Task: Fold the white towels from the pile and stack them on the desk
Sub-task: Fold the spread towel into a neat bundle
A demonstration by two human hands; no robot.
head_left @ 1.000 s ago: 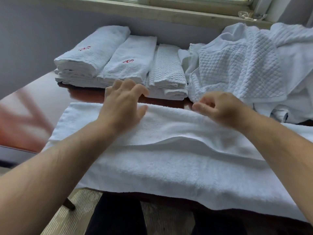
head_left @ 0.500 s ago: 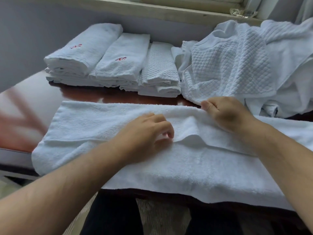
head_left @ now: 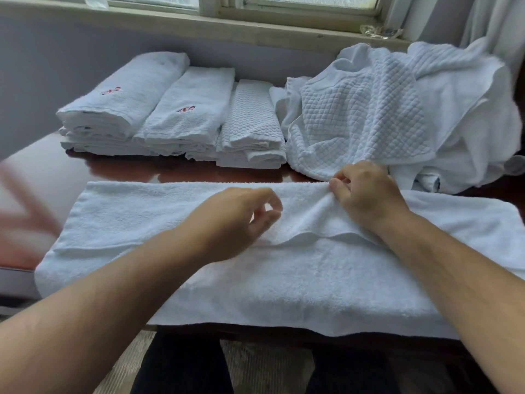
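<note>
A long white towel (head_left: 176,211) lies across the front of the desk (head_left: 181,170), folded lengthwise, its near edge hanging over the desk front. My right hand (head_left: 366,194) pinches the towel's far fold near the middle, bunching the cloth there. My left hand (head_left: 235,220) hovers just above the towel's middle with fingers loosely curled and nothing in them. Three stacks of folded white towels (head_left: 181,115) stand side by side at the back left. The unfolded pile (head_left: 397,109), topped by a quilted towel, fills the back right.
A grey wall and a window sill (head_left: 255,29) run behind the desk. A strip of bare dark wood separates the stacks from the spread towel. The desk's left part (head_left: 31,194) shows a bright reflection. My legs and the floor are below the desk edge.
My left hand has let go of the towel's upper layer and lifted slightly. My right hand stays at the far fold, now pinching it tighter.
</note>
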